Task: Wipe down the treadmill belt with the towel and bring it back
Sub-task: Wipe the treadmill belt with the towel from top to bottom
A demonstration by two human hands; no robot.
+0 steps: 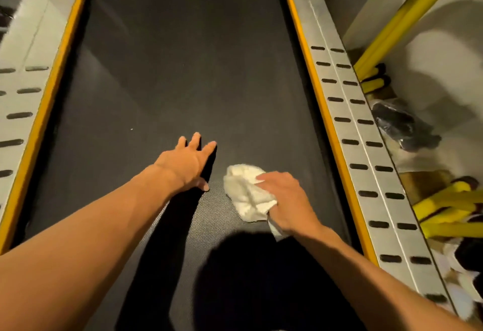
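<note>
The dark textured treadmill belt fills the middle of the head view and runs away from me. A crumpled white towel lies on the belt right of centre. My right hand presses down on the towel's right side and grips it, with a corner of cloth poking out under the wrist. My left hand rests flat on the bare belt just left of the towel, fingers spread, holding nothing.
Silver slotted side rails with yellow edging border the belt on the right, and a matching rail on the left. Beyond the right rail stand yellow frame bars and dark bagged items on the floor.
</note>
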